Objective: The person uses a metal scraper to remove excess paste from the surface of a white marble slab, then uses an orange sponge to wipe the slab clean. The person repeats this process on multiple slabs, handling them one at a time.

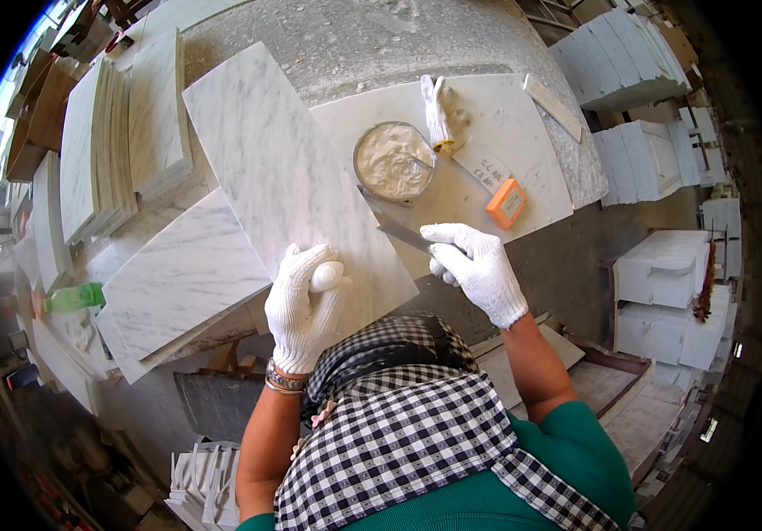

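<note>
Left hand (pixel 303 305), in a white knit glove, closed around a small white egg-shaped object (pixel 326 275); object pressed against the near end of a white grey-veined marble slab (pixel 288 173). Metal bracelet (pixel 280 381) at the left wrist.

Right hand (pixel 477 263), also white-gloved, closed on the handle of a flat-bladed putty knife (pixel 394 227). Blade pointing up and left, lying across the right edge of the marble slab, tip close to the round tin. Handle hidden inside the grip.

Marble slab set diagonally on the table (pixel 363 44), far corner toward the upper left, near corner between the two hands. Second pale slab (pixel 474 150) beneath and to the right, carrying the smaller items.

Round metal tin (pixel 393 161) of off-white paste just beyond the knife tip, a thin tool resting in it. Spare white glove (pixel 437 111) lying just right of the tin, touching its rim or nearly so; cannot tell which. Orange block (pixel 507 203) near the right hand, beyond it. Narrow pale strip (pixel 552 106) toward the far right edge of the second slab.

Further marble pieces stacked at left (pixel 124 133). Green bottle (pixel 76 297) lying at the far left. White stone blocks (pixel 624 57) stacked at right, well apart from the hands.
</note>
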`<state>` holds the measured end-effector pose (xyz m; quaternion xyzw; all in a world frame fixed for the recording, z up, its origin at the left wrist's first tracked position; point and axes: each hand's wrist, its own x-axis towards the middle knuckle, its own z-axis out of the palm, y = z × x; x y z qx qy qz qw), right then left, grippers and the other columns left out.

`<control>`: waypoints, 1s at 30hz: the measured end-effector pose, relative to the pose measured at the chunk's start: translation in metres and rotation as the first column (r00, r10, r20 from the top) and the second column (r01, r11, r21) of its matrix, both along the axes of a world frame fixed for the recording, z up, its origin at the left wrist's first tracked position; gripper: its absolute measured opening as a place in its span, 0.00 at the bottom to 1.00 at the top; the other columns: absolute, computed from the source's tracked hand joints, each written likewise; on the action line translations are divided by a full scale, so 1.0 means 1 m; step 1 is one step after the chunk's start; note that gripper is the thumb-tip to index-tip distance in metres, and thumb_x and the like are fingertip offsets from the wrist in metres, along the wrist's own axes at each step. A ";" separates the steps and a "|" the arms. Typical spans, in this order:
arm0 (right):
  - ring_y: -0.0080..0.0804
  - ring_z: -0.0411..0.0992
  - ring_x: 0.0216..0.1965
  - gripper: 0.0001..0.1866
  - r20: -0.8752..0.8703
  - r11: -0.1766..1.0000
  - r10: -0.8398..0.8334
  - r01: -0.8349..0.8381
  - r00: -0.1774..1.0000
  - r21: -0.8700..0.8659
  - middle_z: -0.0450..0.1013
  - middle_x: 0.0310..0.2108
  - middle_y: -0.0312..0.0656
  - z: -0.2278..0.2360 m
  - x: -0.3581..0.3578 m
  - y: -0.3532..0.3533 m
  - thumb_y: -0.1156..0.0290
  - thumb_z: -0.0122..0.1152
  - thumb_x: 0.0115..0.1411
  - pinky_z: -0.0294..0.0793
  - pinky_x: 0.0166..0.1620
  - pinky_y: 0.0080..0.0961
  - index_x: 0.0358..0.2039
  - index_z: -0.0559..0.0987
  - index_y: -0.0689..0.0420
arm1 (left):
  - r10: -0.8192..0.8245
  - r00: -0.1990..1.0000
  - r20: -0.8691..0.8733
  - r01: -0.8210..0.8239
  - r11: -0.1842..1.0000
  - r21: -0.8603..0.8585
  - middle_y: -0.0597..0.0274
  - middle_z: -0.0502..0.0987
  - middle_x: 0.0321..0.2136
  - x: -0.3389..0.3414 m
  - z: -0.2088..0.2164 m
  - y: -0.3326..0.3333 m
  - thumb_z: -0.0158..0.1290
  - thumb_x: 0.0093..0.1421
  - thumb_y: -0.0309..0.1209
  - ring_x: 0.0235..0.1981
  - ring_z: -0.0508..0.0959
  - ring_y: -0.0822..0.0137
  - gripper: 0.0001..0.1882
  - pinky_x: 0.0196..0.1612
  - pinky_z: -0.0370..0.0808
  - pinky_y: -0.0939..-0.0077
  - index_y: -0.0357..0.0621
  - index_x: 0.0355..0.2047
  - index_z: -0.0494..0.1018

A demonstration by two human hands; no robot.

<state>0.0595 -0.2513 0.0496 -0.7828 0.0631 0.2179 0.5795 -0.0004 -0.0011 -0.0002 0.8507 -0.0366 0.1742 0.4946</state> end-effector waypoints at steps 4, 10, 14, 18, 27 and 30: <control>0.19 0.75 0.31 0.14 -0.048 0.999 0.020 -0.022 0.999 -0.033 0.80 0.32 0.40 0.007 -0.005 -0.005 0.76 0.56 0.68 0.76 0.34 0.20 0.52 0.83 0.62 | 0.004 1.000 0.007 -0.004 1.000 -0.001 0.58 0.85 0.40 0.000 0.000 0.000 0.62 0.56 0.19 0.46 0.83 0.59 0.18 0.68 0.68 0.51 0.37 0.48 0.77; 0.16 0.72 0.27 0.15 -0.020 0.999 -0.020 0.021 1.000 0.039 0.79 0.30 0.37 0.003 0.002 0.001 0.75 0.57 0.67 0.73 0.31 0.17 0.52 0.83 0.61 | -0.009 1.000 0.006 0.009 1.000 -0.004 0.58 0.85 0.41 0.001 0.000 -0.001 0.62 0.56 0.19 0.46 0.83 0.60 0.18 0.68 0.67 0.51 0.37 0.47 0.77; 0.18 0.74 0.29 0.14 -0.038 1.000 0.017 -0.017 0.999 -0.016 0.80 0.32 0.39 0.004 -0.001 -0.001 0.76 0.56 0.68 0.75 0.33 0.18 0.51 0.83 0.64 | -0.005 1.000 0.012 0.005 1.000 -0.013 0.58 0.85 0.41 0.000 -0.001 0.000 0.62 0.56 0.19 0.46 0.83 0.61 0.18 0.68 0.67 0.51 0.37 0.48 0.77; 0.18 0.75 0.30 0.14 -0.104 0.999 0.021 -0.026 0.994 -0.048 0.80 0.31 0.40 0.012 -0.005 -0.010 0.76 0.56 0.68 0.75 0.35 0.19 0.51 0.83 0.64 | -0.008 1.000 -0.001 0.008 1.000 -0.011 0.58 0.85 0.41 0.000 0.000 0.000 0.62 0.56 0.19 0.46 0.83 0.62 0.18 0.69 0.66 0.51 0.37 0.49 0.76; 0.19 0.75 0.30 0.14 -0.053 0.999 0.041 -0.042 0.998 -0.015 0.80 0.31 0.40 0.007 -0.005 -0.008 0.77 0.56 0.68 0.76 0.35 0.21 0.51 0.82 0.66 | 0.057 0.990 -0.130 -0.052 0.998 0.041 0.51 0.84 0.43 -0.010 0.020 0.000 0.65 0.57 0.25 0.45 0.84 0.55 0.20 0.55 0.78 0.64 0.36 0.51 0.78; 0.18 0.75 0.29 0.14 -0.095 1.000 0.018 -0.020 0.995 -0.021 0.80 0.32 0.40 0.013 -0.010 -0.019 0.77 0.56 0.68 0.76 0.35 0.20 0.51 0.82 0.65 | 0.061 0.973 -0.224 -0.047 0.997 0.068 0.48 0.84 0.43 -0.014 0.032 0.000 0.66 0.58 0.28 0.43 0.85 0.52 0.21 0.48 0.79 0.66 0.37 0.51 0.79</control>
